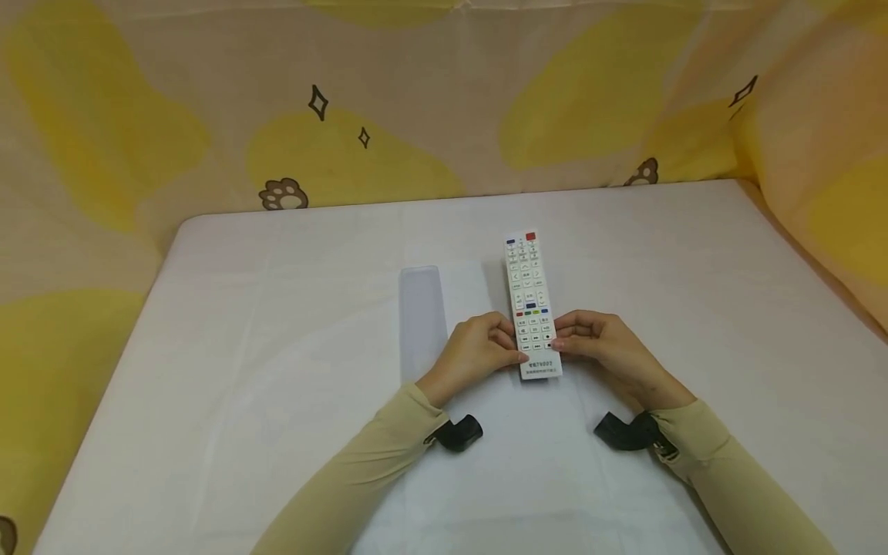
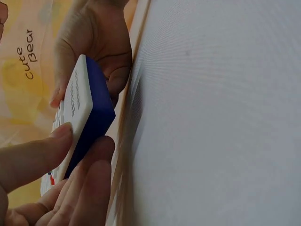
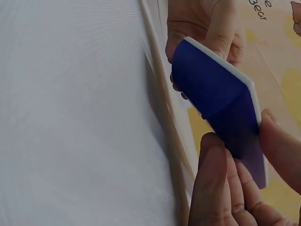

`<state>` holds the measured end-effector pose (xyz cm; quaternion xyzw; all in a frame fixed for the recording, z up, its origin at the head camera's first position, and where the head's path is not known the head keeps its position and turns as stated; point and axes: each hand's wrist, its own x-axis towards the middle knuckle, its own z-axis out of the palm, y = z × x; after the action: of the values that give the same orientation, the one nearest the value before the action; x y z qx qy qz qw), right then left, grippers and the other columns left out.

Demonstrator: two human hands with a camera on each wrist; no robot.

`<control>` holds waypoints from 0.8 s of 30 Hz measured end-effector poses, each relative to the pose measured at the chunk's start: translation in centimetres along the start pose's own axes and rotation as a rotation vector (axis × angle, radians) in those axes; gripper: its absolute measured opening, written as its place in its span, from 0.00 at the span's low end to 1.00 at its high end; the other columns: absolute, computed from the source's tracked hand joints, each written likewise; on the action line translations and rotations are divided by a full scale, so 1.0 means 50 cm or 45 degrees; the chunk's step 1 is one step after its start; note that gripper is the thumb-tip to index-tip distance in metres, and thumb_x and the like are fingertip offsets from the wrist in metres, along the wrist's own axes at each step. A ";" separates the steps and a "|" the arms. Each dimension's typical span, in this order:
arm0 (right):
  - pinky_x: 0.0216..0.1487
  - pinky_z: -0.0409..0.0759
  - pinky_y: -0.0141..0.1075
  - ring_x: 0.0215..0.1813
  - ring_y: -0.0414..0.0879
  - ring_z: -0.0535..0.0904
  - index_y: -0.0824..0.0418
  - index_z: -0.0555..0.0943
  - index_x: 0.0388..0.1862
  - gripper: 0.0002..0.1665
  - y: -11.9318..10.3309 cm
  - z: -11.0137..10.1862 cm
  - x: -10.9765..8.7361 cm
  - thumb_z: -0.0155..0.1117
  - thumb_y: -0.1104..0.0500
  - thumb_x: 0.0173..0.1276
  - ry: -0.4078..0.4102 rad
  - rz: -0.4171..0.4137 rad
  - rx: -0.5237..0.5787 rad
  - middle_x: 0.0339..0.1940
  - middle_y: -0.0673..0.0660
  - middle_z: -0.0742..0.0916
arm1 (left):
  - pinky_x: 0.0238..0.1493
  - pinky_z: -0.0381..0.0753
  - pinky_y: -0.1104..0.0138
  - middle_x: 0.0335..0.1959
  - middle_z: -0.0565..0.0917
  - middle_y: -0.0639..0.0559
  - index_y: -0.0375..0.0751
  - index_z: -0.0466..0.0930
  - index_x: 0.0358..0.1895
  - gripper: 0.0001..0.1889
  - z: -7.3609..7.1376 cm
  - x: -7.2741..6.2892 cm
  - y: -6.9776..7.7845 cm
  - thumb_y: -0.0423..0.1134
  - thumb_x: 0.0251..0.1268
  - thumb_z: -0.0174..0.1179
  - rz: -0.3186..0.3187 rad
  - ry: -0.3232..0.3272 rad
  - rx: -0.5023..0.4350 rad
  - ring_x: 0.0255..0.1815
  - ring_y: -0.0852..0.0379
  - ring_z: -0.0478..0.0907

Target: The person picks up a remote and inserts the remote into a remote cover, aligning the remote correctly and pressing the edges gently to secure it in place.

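Note:
A white remote control (image 1: 533,308) with rows of small buttons and a blue back is held between both hands above the table. My left hand (image 1: 479,347) grips its left edge near the lower end, thumb on the front face and fingers behind. On the opposite edge, my right hand (image 1: 610,351) pinches it with the thumb at the front. The blue underside of the remote (image 3: 211,89) shows in the right wrist view. Beside the left hand lies a clear flat plastic sleeve (image 1: 422,316) on the table, its lower end partly hidden by that hand.
The table (image 1: 277,385) has a white cover. A yellow and beige patterned cloth (image 1: 430,100) hangs behind it and at both sides. Black camera mounts (image 1: 461,433) sit at both wrists.

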<state>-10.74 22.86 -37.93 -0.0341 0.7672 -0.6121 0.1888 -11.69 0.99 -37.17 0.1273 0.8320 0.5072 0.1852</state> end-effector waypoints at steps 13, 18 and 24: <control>0.43 0.80 0.32 0.41 0.42 0.81 0.73 0.73 0.45 0.15 0.007 0.005 0.000 0.63 0.67 0.63 -0.064 -0.070 0.101 0.38 0.55 0.85 | 0.35 0.73 0.72 0.30 0.85 0.54 0.38 0.77 0.41 0.16 0.000 0.000 -0.001 0.37 0.50 0.72 0.016 -0.013 0.023 0.31 0.65 0.78; 0.43 0.80 0.33 0.41 0.42 0.82 0.72 0.72 0.44 0.14 0.002 0.009 -0.002 0.64 0.67 0.62 -0.074 -0.072 0.107 0.38 0.54 0.85 | 0.33 0.71 0.71 0.28 0.85 0.57 0.40 0.78 0.39 0.17 0.000 -0.001 0.001 0.41 0.48 0.73 0.009 -0.027 0.037 0.30 0.65 0.77; 0.42 0.80 0.33 0.40 0.43 0.83 0.73 0.71 0.44 0.18 -0.003 0.018 -0.006 0.66 0.67 0.60 -0.067 -0.064 0.048 0.35 0.55 0.86 | 0.32 0.71 0.72 0.26 0.84 0.60 0.41 0.78 0.39 0.20 0.002 -0.002 0.001 0.45 0.45 0.75 -0.011 -0.045 0.023 0.29 0.66 0.77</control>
<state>-10.21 22.05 -37.87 -0.0658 0.7491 -0.6300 0.1941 -11.55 1.04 -37.17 0.1343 0.8337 0.4966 0.2007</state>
